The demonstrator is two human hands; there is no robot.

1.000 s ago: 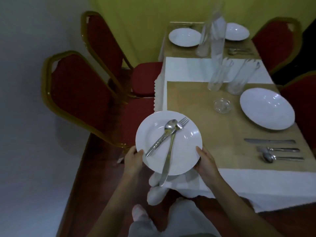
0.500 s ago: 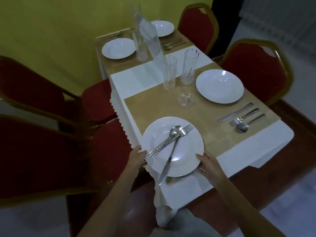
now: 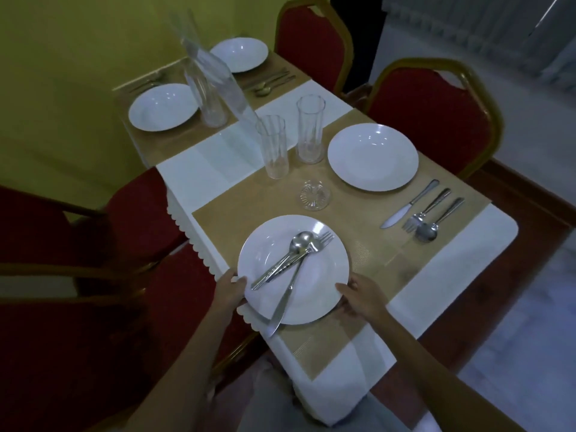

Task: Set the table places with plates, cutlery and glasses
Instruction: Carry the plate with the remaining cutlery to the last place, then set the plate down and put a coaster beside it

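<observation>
I hold a white plate (image 3: 324, 285) by its two sides over the near left place on the gold runner (image 3: 367, 254). My left hand (image 3: 229, 288) grips its left rim and my right hand (image 3: 358, 296) its lower right rim. A spoon (image 3: 299, 241), a fork (image 3: 324, 238) and a knife (image 3: 282, 304) lie crossed on the plate; the knife's blade sticks out past the near rim. Opposite, a second plate (image 3: 372, 157) lies with a knife (image 3: 408, 204), fork (image 3: 425, 210) and spoon (image 3: 436, 221) beside it.
Two tall glasses (image 3: 274, 145) (image 3: 310, 129) and a small upturned glass (image 3: 314, 194) stand mid-table. Farther back are two more plates (image 3: 162, 107) (image 3: 240, 54), cutlery, and blurred clear glassware (image 3: 207, 98). Red chairs (image 3: 433, 116) (image 3: 62, 307) flank the table.
The view has swung round to the right, so the table now runs diagonally. The plate with its cutlery has come over the table's near left place, still gripped by both hands.
</observation>
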